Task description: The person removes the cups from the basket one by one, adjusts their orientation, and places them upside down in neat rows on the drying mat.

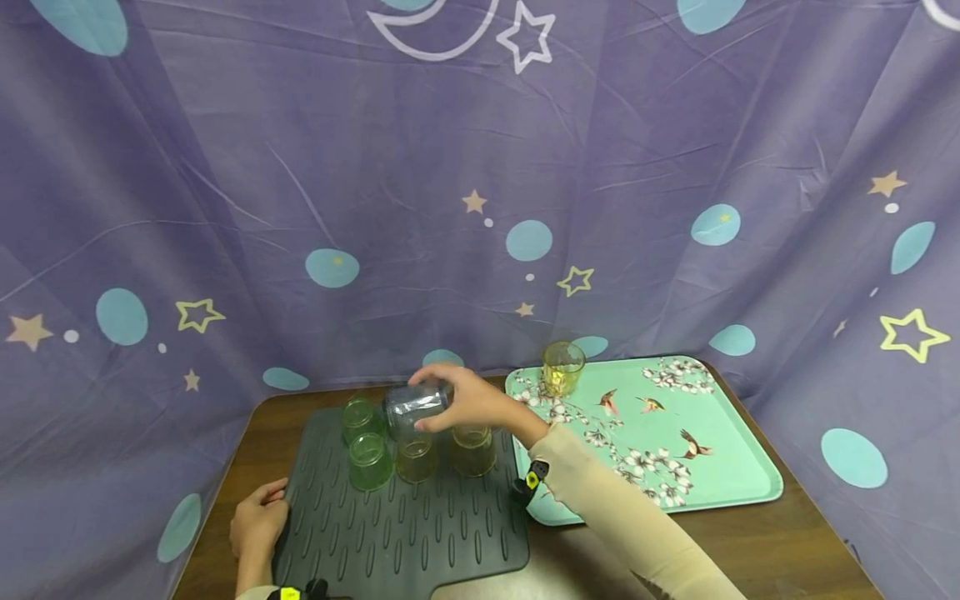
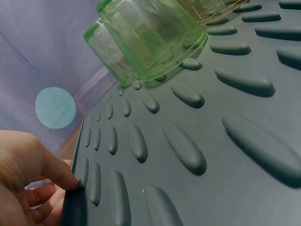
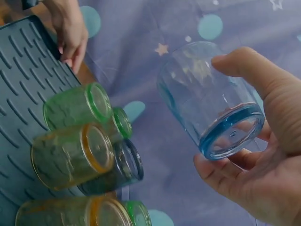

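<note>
My right hand [image 1: 474,402] grips a clear blue glass tumbler [image 3: 211,99], tilted on its side above the back of a dark grey drying mat [image 1: 405,533]. In the right wrist view its thick blue base faces my palm, with the thumb on one side and fingers on the other. Below it, several tumblers stand upside down on the mat: a green one [image 1: 371,462], a yellow one [image 1: 474,454], a dark blue one [image 3: 127,165] and others. My left hand [image 1: 258,521] pinches the mat's left edge, thumb on the rim and other fingers curled beside it.
Right of the mat lies a mint-green tray [image 1: 720,467] with flowers and birds printed on it. A yellow glass [image 1: 562,368] stands in its back left corner. Behind the wooden table [image 1: 585,554] hangs a purple curtain [image 1: 420,167].
</note>
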Demonstrator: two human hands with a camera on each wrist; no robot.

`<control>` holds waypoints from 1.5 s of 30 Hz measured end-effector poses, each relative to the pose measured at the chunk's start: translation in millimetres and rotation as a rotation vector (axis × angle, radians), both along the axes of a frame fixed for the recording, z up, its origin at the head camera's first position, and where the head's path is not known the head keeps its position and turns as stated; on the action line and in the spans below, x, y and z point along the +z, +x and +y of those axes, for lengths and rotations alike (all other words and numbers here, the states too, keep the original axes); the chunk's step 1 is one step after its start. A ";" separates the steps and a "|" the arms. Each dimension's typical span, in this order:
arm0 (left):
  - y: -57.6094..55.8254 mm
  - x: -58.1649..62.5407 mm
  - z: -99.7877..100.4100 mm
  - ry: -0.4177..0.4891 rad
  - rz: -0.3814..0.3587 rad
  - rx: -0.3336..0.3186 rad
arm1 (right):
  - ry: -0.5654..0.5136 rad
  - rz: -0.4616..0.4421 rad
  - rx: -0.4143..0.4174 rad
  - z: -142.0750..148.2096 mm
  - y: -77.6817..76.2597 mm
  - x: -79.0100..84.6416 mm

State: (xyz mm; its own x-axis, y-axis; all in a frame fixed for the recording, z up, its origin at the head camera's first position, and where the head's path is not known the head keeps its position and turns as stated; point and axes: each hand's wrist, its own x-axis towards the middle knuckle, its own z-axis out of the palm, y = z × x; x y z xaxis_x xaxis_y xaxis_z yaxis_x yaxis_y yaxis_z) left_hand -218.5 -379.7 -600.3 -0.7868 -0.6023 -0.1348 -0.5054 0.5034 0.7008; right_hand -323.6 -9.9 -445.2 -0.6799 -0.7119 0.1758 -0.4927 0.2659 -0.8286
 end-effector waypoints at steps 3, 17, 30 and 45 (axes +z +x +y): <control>-0.2 -0.4 -0.2 -0.003 0.004 0.002 | 0.037 0.083 0.032 -10.3 6.2 -0.6; 0.1 -2.1 -0.7 -0.006 0.019 -0.007 | 0.262 0.285 0.060 -39.1 25.2 1.8; -0.6 -2.9 -0.1 -0.017 0.026 -0.004 | 0.461 0.451 0.111 -56.9 37.6 9.2; 0.1 -2.4 -0.8 -0.016 0.026 0.001 | 0.687 0.656 0.143 -86.0 53.7 -6.5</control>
State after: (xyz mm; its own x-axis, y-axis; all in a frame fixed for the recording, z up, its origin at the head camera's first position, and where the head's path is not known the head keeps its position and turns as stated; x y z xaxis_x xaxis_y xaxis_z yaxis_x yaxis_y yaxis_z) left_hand -218.4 -380.5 -602.7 -0.7892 -0.6052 -0.1047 -0.4879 0.5142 0.7054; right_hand -269.9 -95.8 -451.7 -0.4930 -0.8700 0.0036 -0.8685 0.4919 -0.0617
